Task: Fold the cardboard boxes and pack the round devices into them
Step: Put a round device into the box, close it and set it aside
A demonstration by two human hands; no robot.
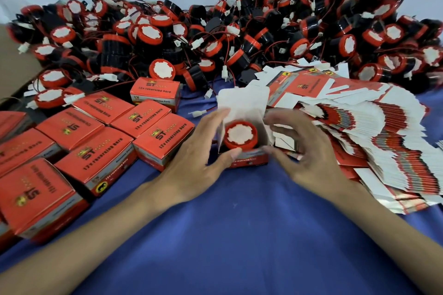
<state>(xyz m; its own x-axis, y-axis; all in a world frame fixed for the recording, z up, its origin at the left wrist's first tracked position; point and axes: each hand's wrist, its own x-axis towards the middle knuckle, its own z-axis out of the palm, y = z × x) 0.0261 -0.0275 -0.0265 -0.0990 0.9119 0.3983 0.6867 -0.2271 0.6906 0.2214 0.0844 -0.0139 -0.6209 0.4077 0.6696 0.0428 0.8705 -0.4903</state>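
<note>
View: head camera, looking down over both forearms.
Surface: blue cloth (239, 223), spread under everything.
Open box (249, 161): red, at centre of the cloth, upright, top open.
Lid flap (242, 103): white inside face, standing up at the far edge of the open box.
Round device (241, 135): seated inside the open box, red rim and white centre facing up.
Left hand (199, 163): fingers straight along the left side of the open box, thumb tip pressing its near front edge; no curl round it.
Right hand (309, 158): fingers curled above the right side of the open box, thumb tip near the front edge; motion-blurred, so grip or mere hover cannot be told.
Closed boxes (96, 158): red, grouped on the left, touching one another.
Flat blanks (383, 146): fanned stack on the right, just beside the right hand.
Loose devices (215, 31): large wired heap along the far side.
</note>
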